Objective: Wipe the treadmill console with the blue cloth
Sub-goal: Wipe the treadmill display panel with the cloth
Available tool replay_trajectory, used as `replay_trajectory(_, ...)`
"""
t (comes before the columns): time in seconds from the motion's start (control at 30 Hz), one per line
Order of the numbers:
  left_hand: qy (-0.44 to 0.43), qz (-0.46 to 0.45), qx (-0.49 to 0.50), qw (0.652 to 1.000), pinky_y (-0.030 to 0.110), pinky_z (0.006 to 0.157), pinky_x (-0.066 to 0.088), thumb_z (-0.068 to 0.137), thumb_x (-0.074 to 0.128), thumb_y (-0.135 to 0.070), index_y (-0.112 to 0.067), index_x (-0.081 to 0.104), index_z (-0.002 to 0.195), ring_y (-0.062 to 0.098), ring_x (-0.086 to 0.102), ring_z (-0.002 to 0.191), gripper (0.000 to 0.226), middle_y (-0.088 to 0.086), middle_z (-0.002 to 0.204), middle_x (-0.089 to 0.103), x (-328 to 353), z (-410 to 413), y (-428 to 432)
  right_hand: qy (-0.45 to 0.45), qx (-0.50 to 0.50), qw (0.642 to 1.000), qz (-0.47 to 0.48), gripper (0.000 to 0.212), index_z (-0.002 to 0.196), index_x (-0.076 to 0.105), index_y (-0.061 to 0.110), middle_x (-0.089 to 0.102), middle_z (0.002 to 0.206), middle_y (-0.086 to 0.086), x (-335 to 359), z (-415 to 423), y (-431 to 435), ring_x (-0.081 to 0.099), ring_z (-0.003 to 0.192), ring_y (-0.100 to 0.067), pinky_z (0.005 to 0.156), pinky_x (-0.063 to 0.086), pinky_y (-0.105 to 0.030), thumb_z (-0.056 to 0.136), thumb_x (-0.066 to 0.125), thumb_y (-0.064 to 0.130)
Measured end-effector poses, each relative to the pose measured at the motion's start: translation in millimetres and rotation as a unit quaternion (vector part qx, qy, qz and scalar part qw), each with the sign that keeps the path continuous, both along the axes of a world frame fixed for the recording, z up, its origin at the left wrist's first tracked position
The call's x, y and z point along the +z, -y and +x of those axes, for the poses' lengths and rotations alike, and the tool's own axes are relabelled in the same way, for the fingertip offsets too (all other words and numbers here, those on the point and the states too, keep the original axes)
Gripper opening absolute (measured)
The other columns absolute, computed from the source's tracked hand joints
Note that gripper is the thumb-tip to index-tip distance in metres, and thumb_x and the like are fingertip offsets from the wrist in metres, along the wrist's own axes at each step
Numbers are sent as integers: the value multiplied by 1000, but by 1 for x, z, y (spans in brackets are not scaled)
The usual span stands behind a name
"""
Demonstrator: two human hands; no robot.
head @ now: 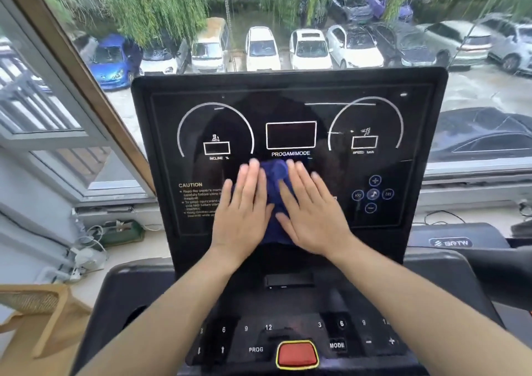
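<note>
The black treadmill console (290, 110) stands upright in front of me, with printed dials, a middle display and round buttons at its right. A dark blue cloth (275, 179) lies flat against the panel's lower middle, under the display. My left hand (244, 211) presses flat on the cloth's left part, fingers spread and pointing up. My right hand (311, 211) presses flat on its right part in the same way. Both hands cover most of the cloth; only a strip between them and its top and bottom edges show.
Below the panel is a button deck with a red stop button (297, 354) and speed and incline keys. A window behind the console looks onto parked cars. A sill at the left holds cables and a power strip (86, 257). A wooden chair (37, 315) stands at the lower left.
</note>
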State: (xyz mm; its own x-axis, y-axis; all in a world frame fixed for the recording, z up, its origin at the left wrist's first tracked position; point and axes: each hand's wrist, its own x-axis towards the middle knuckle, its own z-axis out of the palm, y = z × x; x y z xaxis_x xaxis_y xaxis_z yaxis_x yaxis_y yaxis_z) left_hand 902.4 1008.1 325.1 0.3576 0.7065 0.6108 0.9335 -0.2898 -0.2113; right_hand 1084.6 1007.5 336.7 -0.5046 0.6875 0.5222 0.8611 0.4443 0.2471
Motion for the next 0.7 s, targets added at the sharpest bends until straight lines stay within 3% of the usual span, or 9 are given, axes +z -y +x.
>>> replay_trajectory(0.13,89,56,50,993,49,122,13,102,41,-33,6,24,153,38,21,151,66,28,161,23,79,22,-49,-91,-59,993,44,73,157,17,2,8,164,-25,78,-6,-51,9,153,-38,124,2,-45,101,41,43)
replay_trajectory(0.2,99,54,58,992,48,123,9,103,37,-36,5,21,154,37,20,151,68,26,162,21,103,38,-63,-150,-112,981,49,73,158,13,2,9,164,-28,91,0,-60,7,153,-40,124,1,-46,102,38,43)
replay_trajectory(0.3,73,44,4,996,46,123,3,103,37,-36,4,12,156,35,13,153,71,20,164,2,82,50,-52,-195,-165,966,26,72,157,16,0,9,163,-30,62,9,-38,7,153,-42,124,4,-47,103,38,43)
replay_trajectory(0.4,26,-3,-47,999,43,123,-3,102,43,-34,3,6,157,31,3,153,76,14,166,-8,25,36,-14,-135,-141,980,-31,70,152,25,-2,8,162,-29,7,9,3,10,151,-43,123,5,-47,100,47,38)
replay_trajectory(0.5,14,-40,-16,999,43,123,0,100,44,-34,2,10,156,30,0,152,75,17,165,2,-6,14,13,-56,-75,994,-48,69,148,29,1,9,161,-23,-17,3,22,14,149,-39,122,9,-46,96,55,38)
replay_trajectory(0.6,63,-30,46,997,46,123,5,100,41,-30,6,13,154,35,7,152,71,25,163,12,17,16,3,-44,-52,998,-13,69,153,28,3,7,163,-19,16,-9,1,13,151,-34,123,10,-43,98,50,38)
replay_trajectory(0.7,133,-1,91,987,48,123,7,102,38,-28,7,16,154,40,13,152,66,29,163,14,67,34,-29,-62,-100,993,20,70,158,13,4,4,166,-21,72,-15,-29,4,155,-32,125,1,-42,103,37,39)
